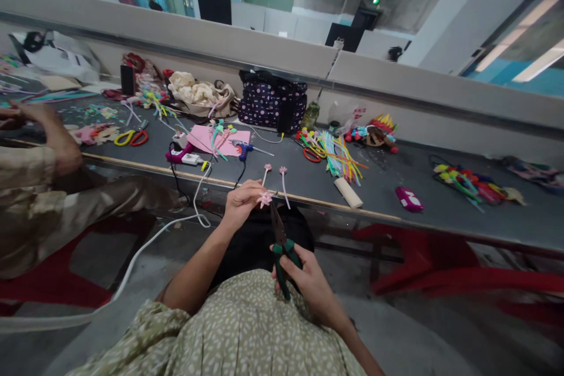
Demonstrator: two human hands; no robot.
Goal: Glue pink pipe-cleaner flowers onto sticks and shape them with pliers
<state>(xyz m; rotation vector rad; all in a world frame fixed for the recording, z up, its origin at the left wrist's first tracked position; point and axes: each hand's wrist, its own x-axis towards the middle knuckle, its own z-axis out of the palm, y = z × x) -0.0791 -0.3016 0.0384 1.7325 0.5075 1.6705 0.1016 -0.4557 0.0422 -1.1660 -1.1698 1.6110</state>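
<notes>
My left hand (242, 202) pinches a small pink flower (264, 199) just in front of the table's edge. In my right hand (308, 276) is a pair of long-nosed pliers (281, 247) with green handles. Their dark jaws point up beside the flower; whether they touch it I cannot tell. Beyond my left hand, on the table, lie two more pink flowers on pale stems, one on the left (267, 169) and one on the right (284, 173).
A blue glue gun (243, 149) rests by pink paper (202, 138). Colourful pipe cleaners (339, 155), a cream block (348, 192) and a magenta case (409, 199) lie rightward. Scissors (131, 138) lie leftward. Another person's arm (57, 135) is at far left; a white cable (145, 247) hangs below.
</notes>
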